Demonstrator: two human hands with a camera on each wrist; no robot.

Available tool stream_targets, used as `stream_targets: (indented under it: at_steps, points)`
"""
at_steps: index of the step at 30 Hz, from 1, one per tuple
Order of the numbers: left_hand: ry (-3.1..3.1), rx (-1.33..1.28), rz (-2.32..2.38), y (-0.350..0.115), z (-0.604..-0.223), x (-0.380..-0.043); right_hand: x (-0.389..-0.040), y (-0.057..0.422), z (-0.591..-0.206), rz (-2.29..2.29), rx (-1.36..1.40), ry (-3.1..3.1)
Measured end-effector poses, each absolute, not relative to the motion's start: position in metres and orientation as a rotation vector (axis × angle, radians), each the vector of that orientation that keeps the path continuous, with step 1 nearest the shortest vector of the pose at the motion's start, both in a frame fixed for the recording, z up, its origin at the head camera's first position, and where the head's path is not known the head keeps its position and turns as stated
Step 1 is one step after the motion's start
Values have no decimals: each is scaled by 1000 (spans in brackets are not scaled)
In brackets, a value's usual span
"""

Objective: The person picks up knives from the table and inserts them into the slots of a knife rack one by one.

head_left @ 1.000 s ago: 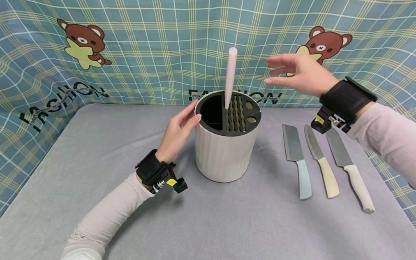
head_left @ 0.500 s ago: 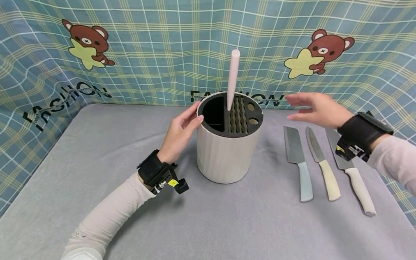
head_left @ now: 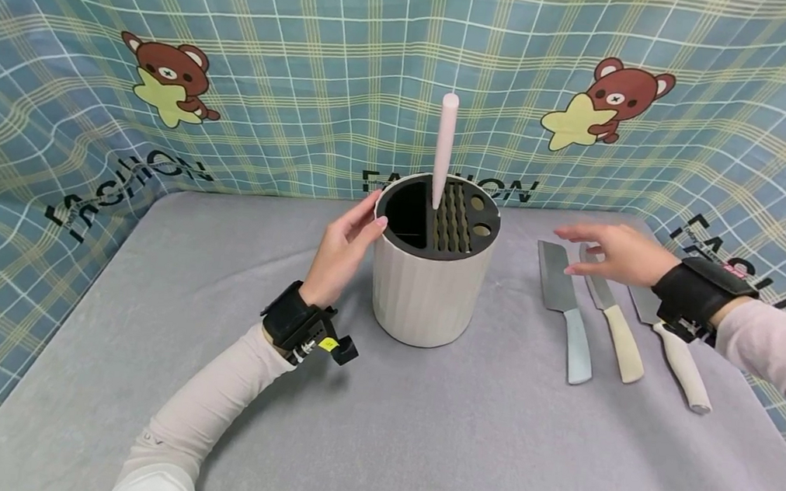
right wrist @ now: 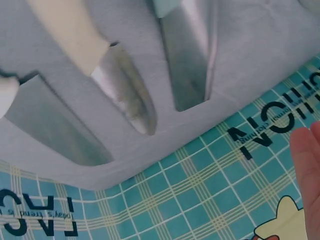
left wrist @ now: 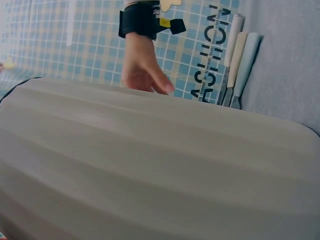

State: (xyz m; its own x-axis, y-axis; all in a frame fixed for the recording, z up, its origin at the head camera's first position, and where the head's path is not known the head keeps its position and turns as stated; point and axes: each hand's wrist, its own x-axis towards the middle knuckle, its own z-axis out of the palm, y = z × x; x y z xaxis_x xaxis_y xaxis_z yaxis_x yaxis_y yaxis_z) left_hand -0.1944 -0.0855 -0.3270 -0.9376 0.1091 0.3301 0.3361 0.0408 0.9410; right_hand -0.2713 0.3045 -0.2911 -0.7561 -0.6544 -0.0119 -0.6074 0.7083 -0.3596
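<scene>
A round, cream, ribbed knife holder (head_left: 427, 295) with a black slotted top stands mid-table; its side fills much of the left wrist view. My left hand (head_left: 338, 252) holds its left side near the rim, thumb in front and fingers reaching behind. A pale pink handle (head_left: 445, 145) rises upright from the top, its lower part hidden inside. My right hand (head_left: 613, 253) hovers over the blades at the right, thumb and fingers apart, holding nothing. Under and beside it lie a blue-handled cleaver (head_left: 577, 343), a cream-handled knife (head_left: 623, 344) and a white-handled knife (head_left: 682, 368).
Grey cloth (head_left: 377, 431) covers the table. Behind and at both sides hangs a blue plaid curtain (head_left: 324, 76) printed with bears and lettering. The holder's top has an open black compartment (head_left: 406, 214) on the left and two round holes on the right.
My right hand has come down and rightward, from beside the pink handle to over the knives. My left hand stays on the knife holder.
</scene>
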Motion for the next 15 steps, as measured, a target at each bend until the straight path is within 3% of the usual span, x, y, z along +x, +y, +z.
stream_targets:
  at_steps: [15]
  points:
    - [-2143,-455,-2005,-85,-325,-194,-254,327,-339,-285,-1127,2739]
